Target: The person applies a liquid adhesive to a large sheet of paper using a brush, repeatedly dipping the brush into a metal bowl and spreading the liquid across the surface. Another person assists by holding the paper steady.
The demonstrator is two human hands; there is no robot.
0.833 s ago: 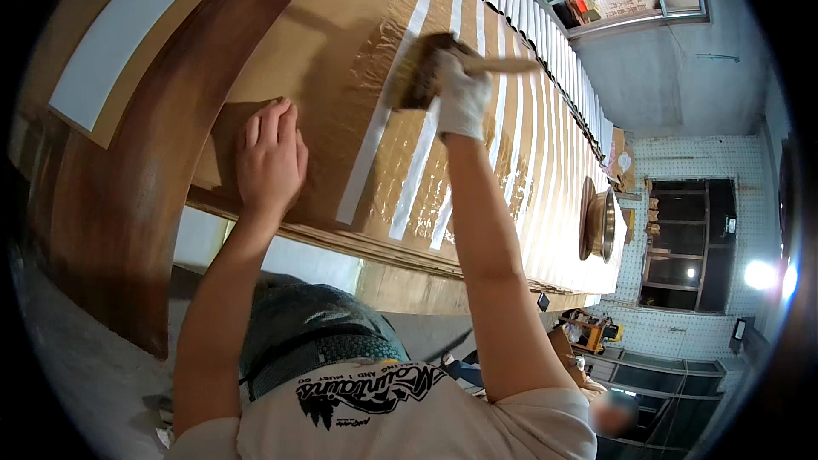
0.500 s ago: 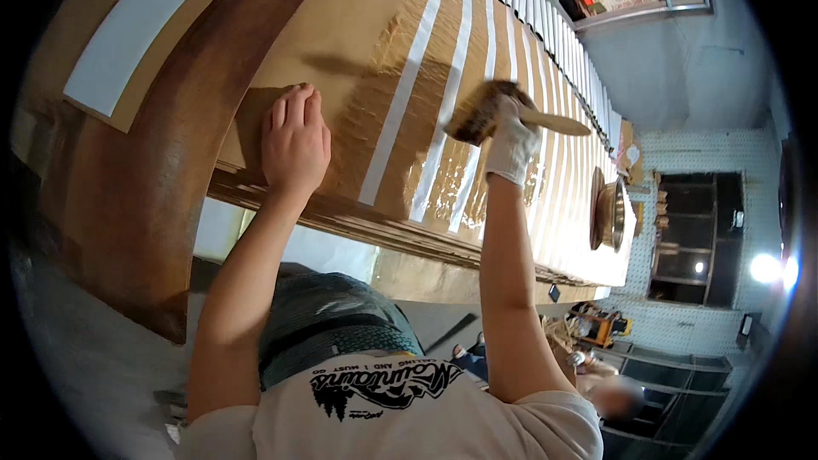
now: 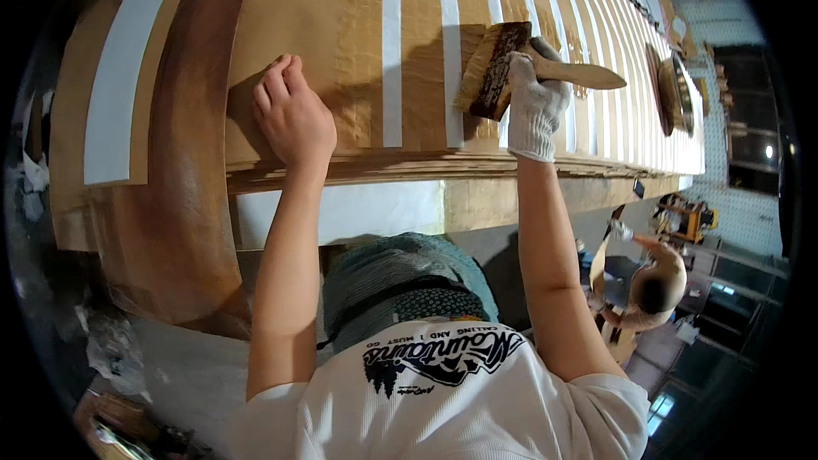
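Observation:
A wide flat brush with a pale wooden handle and dark-stained bristle base is in my right hand, which wears a white knit glove. Its bristles point left and meet a brown paper sheet crossed by white strips. Around the brush the paper looks wet and wrinkled. My bare left hand rests on the smooth left part of the sheet, fingers slightly bent and apart, with nothing visible in it. Several brown sheets lie stacked, their layered edges facing me.
Left of the stack runs a curved brown board, with a white strip on brown backing beyond it. A metal basin stands on the far right of the sheets. Lower right, another person works with a long blade-like piece.
The view has turned, so the stack now lies more level. My gloved hand has tilted the brush, its bristles now pointing left. My left hand stays on the paper, fingers more bent.

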